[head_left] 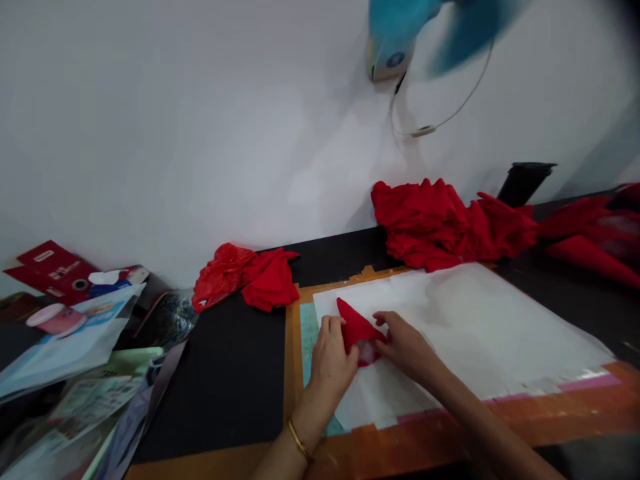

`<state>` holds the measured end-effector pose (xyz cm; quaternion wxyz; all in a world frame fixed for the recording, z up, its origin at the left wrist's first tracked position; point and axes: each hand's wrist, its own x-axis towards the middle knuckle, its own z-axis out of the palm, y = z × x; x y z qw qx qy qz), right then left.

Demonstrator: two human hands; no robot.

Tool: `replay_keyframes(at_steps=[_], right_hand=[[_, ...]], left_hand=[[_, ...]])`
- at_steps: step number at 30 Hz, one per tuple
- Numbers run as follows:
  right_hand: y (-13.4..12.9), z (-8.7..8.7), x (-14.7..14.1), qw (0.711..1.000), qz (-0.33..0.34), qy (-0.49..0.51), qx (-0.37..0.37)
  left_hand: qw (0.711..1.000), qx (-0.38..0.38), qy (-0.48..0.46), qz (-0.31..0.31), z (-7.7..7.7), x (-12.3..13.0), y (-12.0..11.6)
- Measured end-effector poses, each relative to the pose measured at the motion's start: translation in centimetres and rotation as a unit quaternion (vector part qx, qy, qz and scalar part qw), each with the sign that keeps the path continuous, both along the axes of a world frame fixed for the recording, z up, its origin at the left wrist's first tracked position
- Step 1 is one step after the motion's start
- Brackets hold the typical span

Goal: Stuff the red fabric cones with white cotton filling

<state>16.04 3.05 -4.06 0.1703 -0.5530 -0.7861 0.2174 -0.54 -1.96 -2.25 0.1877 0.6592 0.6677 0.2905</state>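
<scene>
A red cloth cone (pixel 356 328) with a pale patch near its lower edge lies on the white sheet (pixel 480 327), its tip pointing up and left. My left hand (pixel 331 357) holds the cone's left side, thumb on the lower part and fingers at the edge. A gold bangle circles the left wrist. On the other side, my right hand (pixel 400 340) has its fingers curled at the cone's right corner, gripping its edge.
Behind the sheet lies a large red cloth pile (pixel 435 223), with more red cones (pixel 595 237) at right. A smaller red bundle (pixel 270 280) and a red plastic bag (pixel 223 270) sit left. Packets (pixel 70 333) crowd the far left. A blue fan (pixel 400 20) hangs above.
</scene>
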Motion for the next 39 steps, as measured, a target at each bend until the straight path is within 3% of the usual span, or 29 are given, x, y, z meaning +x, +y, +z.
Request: replay_keyframes(at_steps=[7,13,16,18,20,22,24,26,29,33,37,39], right_hand=[[0.0,0.2,-2.1,0.997,-0.024,-0.070,-0.003],[0.6,0.5,-1.9,0.997,-0.026,-0.071,-0.014],[0.8,0.7,-0.7,0.999,-0.010,-0.025,-0.026],[0.8,1.1,0.1,0.999,-0.012,0.023,-0.032],[0.7,1.4,0.6,0.993,-0.035,0.107,-0.042],[0.5,1.6,0.5,0.976,-0.063,0.204,-0.046],[0.0,1.7,-0.3,0.963,-0.070,0.258,-0.039],[-0.9,1.7,-1.3,0.963,-0.052,0.263,-0.024],[-2.7,1.7,-1.9,0.964,-0.017,0.258,0.066],[-5.3,1.9,-0.8,0.927,0.001,0.239,0.288],[-6.2,0.8,-1.7,0.914,0.133,0.103,0.370],[-5.9,-0.2,-2.8,0.913,0.140,0.031,0.382]], left_hand=[[0.996,-0.055,0.062,-0.037,-0.9,1.1,0.9],[0.997,-0.059,0.049,-0.017,-1.2,-0.1,1.3],[0.998,-0.031,-0.034,-0.035,-1.2,-0.9,0.9],[0.984,-0.002,-0.176,-0.024,-0.9,-1.5,0.6],[0.932,0.009,-0.360,0.037,-0.4,-2.0,0.5],[0.839,-0.030,-0.534,0.105,0.3,-2.2,0.5],[0.741,-0.103,-0.652,0.125,1.0,-1.8,0.7],[0.675,-0.156,-0.711,0.117,1.4,-1.0,1.1],[0.618,-0.162,-0.758,0.132,1.5,-0.1,1.8],[0.557,-0.150,-0.803,0.151,1.0,-0.3,2.8],[0.537,-0.157,-0.813,0.165,1.2,0.2,2.7],[0.542,-0.161,-0.807,0.171,1.7,0.8,2.3]])
